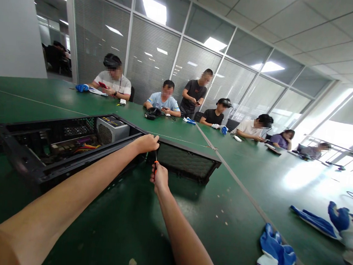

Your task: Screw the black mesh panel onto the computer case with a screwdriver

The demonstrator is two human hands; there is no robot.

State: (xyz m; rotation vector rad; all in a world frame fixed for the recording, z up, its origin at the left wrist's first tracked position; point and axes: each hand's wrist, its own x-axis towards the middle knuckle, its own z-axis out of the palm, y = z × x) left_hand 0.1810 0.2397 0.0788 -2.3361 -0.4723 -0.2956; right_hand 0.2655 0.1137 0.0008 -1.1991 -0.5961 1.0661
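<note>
Head cam, only view here. Open black PC case [70, 148] lies on its side on the green table [186, 232], toward the near-left edge, side panel off so the guts face up. You can see the silver PSU [112, 130] at the far end w/ red/yellow wires [85, 146] trailing off it.

Left hand [147, 143] is curled over the case's top rail, fingers wrapped down on the frame, prob to steady the thing. Right hand [160, 178] is closed in a fist around a small screwdriver [155, 163] w/ an orange/black handle, tip pointing up at the case edge right under the left hand, by the mesh front panel [186, 161]. Makes sense imo, one hand braces while the other works a screw.

Blue/white work gloves [277, 256] lie at the near-right corner, unworn, more further right.

Other ppl sit along the far edge of the table, some on phones, couple wearing headsets.

Labels: there's a sticker on the PSU but way too small to read. No brand visible anywhere.
</note>
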